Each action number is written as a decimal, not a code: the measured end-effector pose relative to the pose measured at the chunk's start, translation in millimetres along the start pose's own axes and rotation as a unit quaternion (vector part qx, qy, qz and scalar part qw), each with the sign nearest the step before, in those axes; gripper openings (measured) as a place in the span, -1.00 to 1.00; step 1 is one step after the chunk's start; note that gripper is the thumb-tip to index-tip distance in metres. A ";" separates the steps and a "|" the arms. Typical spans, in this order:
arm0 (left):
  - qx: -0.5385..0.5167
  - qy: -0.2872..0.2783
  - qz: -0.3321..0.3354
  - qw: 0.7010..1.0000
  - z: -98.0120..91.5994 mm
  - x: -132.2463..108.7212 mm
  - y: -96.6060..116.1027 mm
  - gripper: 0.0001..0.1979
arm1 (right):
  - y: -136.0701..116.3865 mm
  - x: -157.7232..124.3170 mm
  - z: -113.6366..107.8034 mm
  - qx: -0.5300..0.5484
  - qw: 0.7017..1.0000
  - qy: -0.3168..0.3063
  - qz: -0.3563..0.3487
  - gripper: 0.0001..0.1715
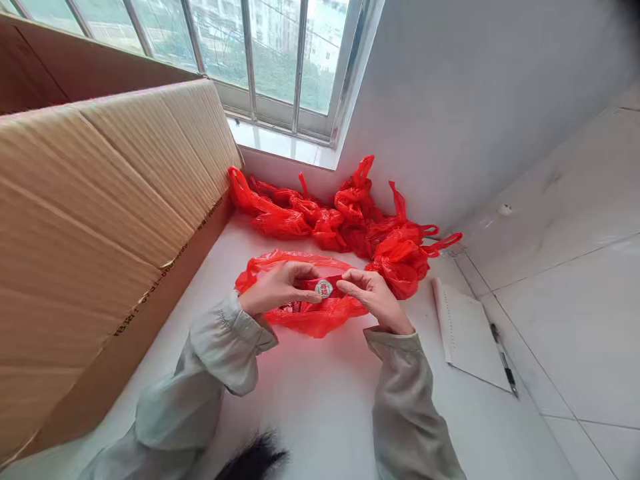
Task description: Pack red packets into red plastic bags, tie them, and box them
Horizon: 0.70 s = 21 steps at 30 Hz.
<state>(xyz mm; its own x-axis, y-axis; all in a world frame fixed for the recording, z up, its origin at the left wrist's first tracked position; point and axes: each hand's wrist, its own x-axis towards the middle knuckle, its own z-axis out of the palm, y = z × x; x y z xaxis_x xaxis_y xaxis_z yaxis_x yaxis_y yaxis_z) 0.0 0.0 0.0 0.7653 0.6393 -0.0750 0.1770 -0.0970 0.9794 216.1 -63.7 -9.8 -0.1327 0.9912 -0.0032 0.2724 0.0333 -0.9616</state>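
L hand [277, 288] & R hand [374, 298] each pinch one end of a small red packet [334, 285] w/ round sticker, just above a red bag [305, 319] on the desk [320, 400]. Step in hand: working the packet over the bag. Small, slick item, so it prob. needs a firm fingertip grip.

Small red box with a round seal
The red box [334, 283] is flat and level, pinched at its ends between the left hand [277, 288] and right hand [373, 298], its round seal [324, 289] facing up, over a crumpled red plastic bag [305, 319].
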 end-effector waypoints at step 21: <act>0.349 0.215 0.031 0.911 4.0 -45.2 55.3 -0.78 | 4.0 10.9 25.0 -0.346 0.934 0.081 -0.026 -0.72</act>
<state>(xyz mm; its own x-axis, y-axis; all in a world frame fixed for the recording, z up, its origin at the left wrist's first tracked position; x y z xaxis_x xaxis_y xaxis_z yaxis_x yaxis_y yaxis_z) -22.4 -37.3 56.8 0.5002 0.8414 0.2045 0.6073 -0.5092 0.6098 192.0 -56.0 -20.6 -0.0330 0.9904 0.1344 0.8285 0.1023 -0.5505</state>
